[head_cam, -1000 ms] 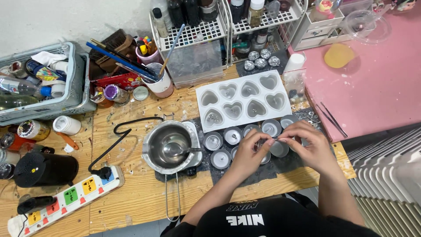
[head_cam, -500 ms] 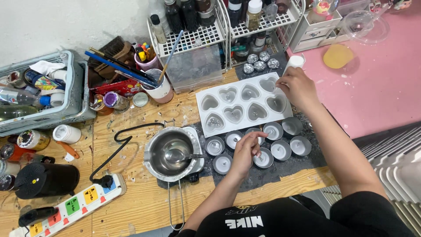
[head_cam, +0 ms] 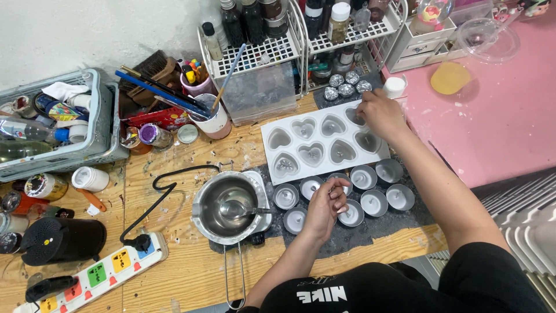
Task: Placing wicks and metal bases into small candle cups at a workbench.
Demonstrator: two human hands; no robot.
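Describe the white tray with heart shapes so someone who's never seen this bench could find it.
On the wooden workbench, look just below the white wire racks. The heart mould lies flat there, above the round metal cups, with the right hand at its far corner. It alone is white with heart-shaped hollows.

Far left, a grey basket [head_cam: 87, 152] sits packed with bottles. Beside it, a cup of brushes [head_cam: 213, 119]. Front left, a power strip [head_cam: 95, 273] lies near a black jar [head_cam: 61, 239]. Up right, a pink tabletop [head_cam: 498, 116].
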